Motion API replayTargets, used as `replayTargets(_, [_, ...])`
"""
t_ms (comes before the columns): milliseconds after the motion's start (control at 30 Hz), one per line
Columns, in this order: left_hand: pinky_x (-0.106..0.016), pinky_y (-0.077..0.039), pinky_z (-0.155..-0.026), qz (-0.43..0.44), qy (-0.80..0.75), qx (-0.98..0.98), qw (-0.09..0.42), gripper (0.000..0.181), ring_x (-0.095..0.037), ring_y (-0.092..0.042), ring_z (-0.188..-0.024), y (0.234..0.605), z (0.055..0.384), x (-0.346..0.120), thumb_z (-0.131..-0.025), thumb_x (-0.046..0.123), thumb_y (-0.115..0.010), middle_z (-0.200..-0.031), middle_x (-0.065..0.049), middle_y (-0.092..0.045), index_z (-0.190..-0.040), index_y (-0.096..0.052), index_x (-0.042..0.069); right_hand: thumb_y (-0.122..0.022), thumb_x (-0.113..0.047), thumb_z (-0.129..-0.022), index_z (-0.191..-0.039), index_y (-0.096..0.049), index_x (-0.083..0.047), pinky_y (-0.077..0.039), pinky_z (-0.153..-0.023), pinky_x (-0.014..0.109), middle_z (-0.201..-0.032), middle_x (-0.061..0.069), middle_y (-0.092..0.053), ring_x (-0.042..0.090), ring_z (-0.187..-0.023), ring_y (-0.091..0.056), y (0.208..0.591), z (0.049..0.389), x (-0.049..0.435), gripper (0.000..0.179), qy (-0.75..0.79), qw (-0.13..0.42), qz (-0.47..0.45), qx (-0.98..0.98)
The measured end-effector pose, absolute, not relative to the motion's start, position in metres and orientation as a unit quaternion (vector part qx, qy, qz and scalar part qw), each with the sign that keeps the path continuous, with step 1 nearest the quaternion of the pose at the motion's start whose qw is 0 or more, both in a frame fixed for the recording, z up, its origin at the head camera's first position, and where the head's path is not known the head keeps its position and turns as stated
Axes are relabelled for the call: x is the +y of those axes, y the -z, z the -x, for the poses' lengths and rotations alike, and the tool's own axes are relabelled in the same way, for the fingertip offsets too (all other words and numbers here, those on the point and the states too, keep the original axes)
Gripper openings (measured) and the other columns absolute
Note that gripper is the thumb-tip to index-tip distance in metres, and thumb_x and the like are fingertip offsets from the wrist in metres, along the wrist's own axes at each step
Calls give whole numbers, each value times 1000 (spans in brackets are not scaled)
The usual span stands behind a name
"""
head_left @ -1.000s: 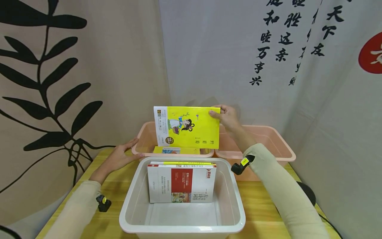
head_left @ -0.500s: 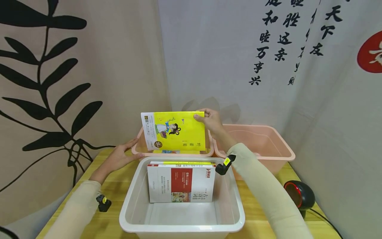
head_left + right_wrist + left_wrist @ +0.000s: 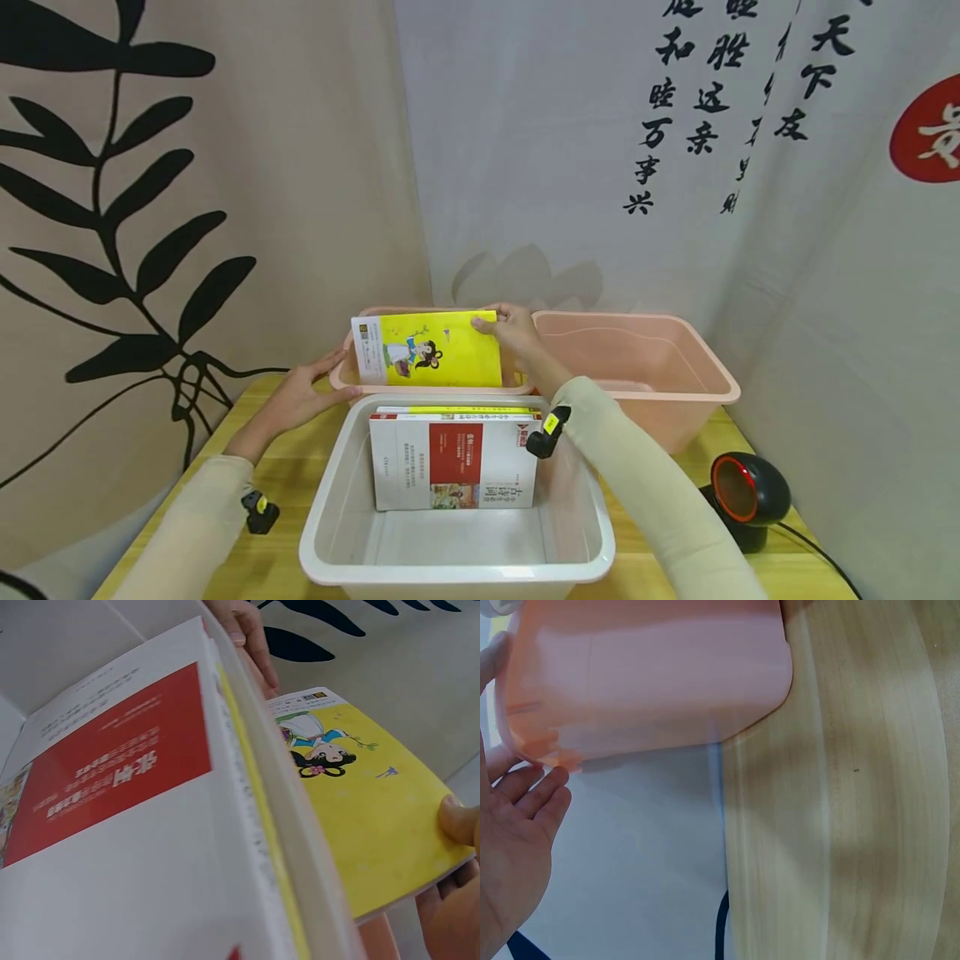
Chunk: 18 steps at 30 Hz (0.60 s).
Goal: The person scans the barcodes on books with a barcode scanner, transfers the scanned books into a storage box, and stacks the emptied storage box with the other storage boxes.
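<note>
My right hand [image 3: 517, 333] pinches the right end of a yellow book [image 3: 450, 348], its thumb on the cover, which shows a cartoon girl. The book leans back, its lower edge inside the left pink plastic bin [image 3: 358, 367]. My left hand [image 3: 303, 398] holds that bin at its left front corner, thumb along the front rim and fingers on the side; the left wrist view shows the fingers [image 3: 541, 796] curled at the corner. In front, a white bin [image 3: 322, 517] contains a white book with a red panel [image 3: 401, 467], and a thin yellow-edged book [image 3: 480, 409] behind it.
A second pink bin [image 3: 675, 400] stands at the back right, beside the first. A black round device with a red ring [image 3: 750, 492] sits on the wooden table [image 3: 637, 533] at right, its cable running off. Curtained walls rise close behind the bins.
My right hand has moved left and down with the yellow book, lowering it from above the left pink bin into it. My left hand stays at the bin's corner.
</note>
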State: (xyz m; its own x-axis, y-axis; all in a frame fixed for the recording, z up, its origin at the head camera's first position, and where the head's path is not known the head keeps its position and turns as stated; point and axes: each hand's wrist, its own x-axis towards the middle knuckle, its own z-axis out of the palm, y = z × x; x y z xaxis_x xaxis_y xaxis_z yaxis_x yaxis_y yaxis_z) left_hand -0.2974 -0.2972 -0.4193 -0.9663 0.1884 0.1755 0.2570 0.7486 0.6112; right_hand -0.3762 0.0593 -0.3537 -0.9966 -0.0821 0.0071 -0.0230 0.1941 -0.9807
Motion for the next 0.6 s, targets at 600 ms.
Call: replayTargets(600, [-70,-29,-115,117,331,-935,53,96,-50,-26,-150,422,299,-300,-92,60,-67,-167,-19,-24,-160,-29,5,-78,-14,-92,-102,-73,-7,-56,-92,41,-115,9,-68,27,-104,-61,355,365,65,13,468,12,61,881])
